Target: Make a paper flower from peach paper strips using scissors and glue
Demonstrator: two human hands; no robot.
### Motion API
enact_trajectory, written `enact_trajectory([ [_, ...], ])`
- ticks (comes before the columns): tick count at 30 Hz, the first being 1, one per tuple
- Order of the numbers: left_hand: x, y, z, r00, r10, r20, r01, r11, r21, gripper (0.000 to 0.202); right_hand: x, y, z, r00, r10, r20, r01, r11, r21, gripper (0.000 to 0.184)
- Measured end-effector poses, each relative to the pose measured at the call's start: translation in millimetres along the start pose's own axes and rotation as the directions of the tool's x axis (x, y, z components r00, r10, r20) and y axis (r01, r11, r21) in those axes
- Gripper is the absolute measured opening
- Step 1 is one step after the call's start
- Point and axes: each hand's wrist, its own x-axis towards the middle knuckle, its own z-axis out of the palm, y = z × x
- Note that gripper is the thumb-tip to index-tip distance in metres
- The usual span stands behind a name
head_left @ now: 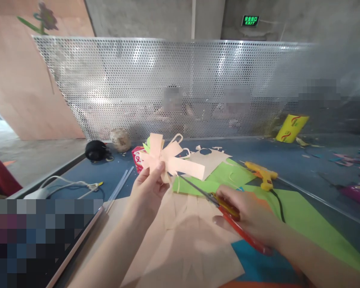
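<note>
My left hand (151,182) pinches a pale peach paper flower (159,154) near its centre, its strip-like petals fanning outward. In my right hand (243,208) is a pair of scissors (228,210) with red and yellow-brown handles. Their blades point left toward the flower's lower petals; whether they touch the paper I cannot tell. Under both hands lie large peach paper sheets (180,248). Green paper (216,176) and a cut peach piece (213,158) with a hole lie just behind the scissors.
A yellow glue gun (262,174) with a black cord lies right of the scissors. Clear glue sticks (120,186) and a white cable (69,184) are at left. Farther back stand a black round object (96,151), a twine ball (120,140), a yellow roll (291,128) and a perforated metal screen (180,72).
</note>
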Motion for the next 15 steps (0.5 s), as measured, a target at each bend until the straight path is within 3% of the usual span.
enact_trajectory([
  [9,-8.4,-5.3,1.7,0.994,-0.014,0.112,0.009,0.999,0.050,0.019,-0.9,1.2,0.7,0.995,-0.027,-0.093,0.024,0.999,-0.037,0.027],
  [15,-7.4,-4.5,0.3,0.989,0.087,0.118,-0.102,0.986,0.128,0.015,-0.6,6.6,3.6,0.979,-0.044,-0.200,0.038,0.999,-0.034,0.028],
])
